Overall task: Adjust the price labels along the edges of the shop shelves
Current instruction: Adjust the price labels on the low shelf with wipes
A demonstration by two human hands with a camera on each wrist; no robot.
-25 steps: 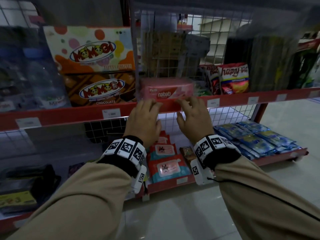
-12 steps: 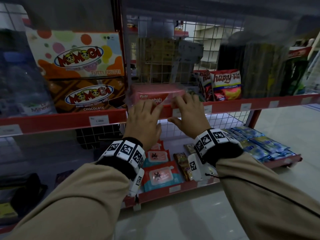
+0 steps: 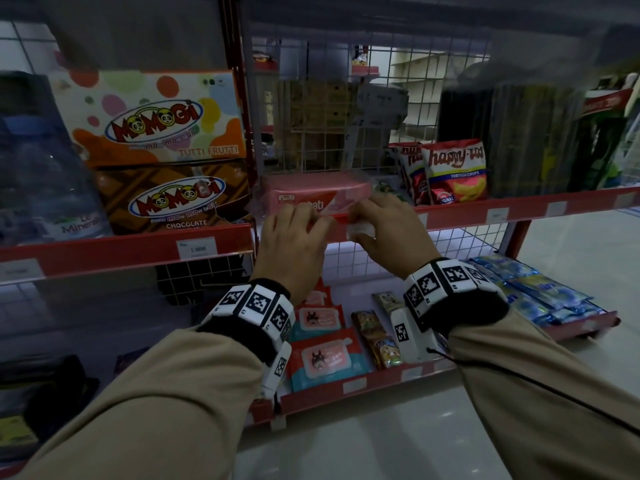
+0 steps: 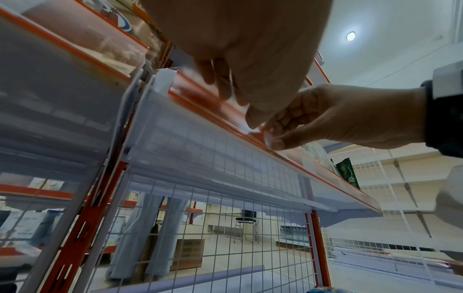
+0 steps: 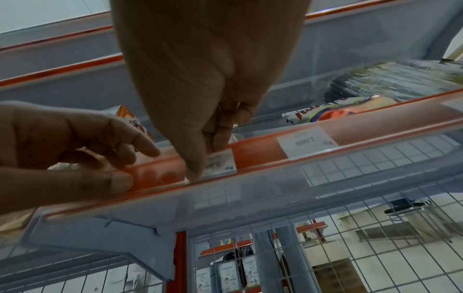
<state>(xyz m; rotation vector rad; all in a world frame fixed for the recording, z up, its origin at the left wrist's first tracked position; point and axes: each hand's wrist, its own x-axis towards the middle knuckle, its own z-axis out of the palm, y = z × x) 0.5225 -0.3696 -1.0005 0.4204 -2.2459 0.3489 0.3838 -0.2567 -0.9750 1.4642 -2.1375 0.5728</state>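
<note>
Both hands work at the red front strip [image 3: 450, 216] of the middle shelf. The right hand [image 3: 391, 226] has its thumb and fingers curled round a small white price label [image 5: 220, 162], pinching it where it sits in the strip's clear channel; in the right wrist view the label shows printed digits, partly covered by the thumb. The left hand [image 3: 291, 244] lies just to the left of the right one, almost touching it, with its fingers nearly straight and laid on the strip and its thumb [image 5: 110, 182] under the strip's lower lip; it grips nothing.

Directly behind the fingers of both hands a pink wafer pack [image 3: 315, 192] stands on the shelf. A second price label [image 5: 305, 142] sits in the same strip further right of the right hand, and beyond that one a bag of tortilla chips [image 3: 453, 171] stands upright. Left of the left hand, on the neighbouring shelf, two Momogi boxes [image 3: 162, 161] are stacked, with another label [image 3: 195, 249] on the strip below them. Beneath both wrists the lower shelf carries wet-wipe packs [image 3: 325, 358].
</note>
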